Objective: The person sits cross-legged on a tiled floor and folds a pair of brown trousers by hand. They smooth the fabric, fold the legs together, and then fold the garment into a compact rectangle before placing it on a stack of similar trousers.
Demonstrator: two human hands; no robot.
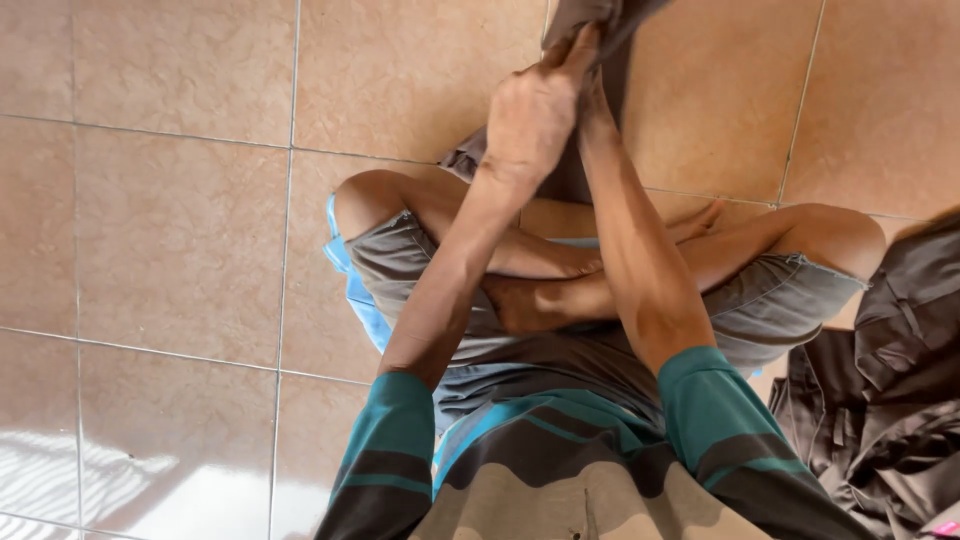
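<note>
Person seated cross-legged on floor (180,230). Mat (352,280) under the legs, showing at the left thigh. Both arms stretched forward over the crossed legs. Left hand (532,115) and right hand (597,105) side by side, touching, both on a cloth (600,20) in front of the knees. Clothes pile (885,400) on floor, right of the right knee.

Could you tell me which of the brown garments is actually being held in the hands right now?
The brown garment stretched out ahead of the crossed legs: the left hand and right hand grip it together. The heap of brown clothes lies untouched on the floor.
</note>
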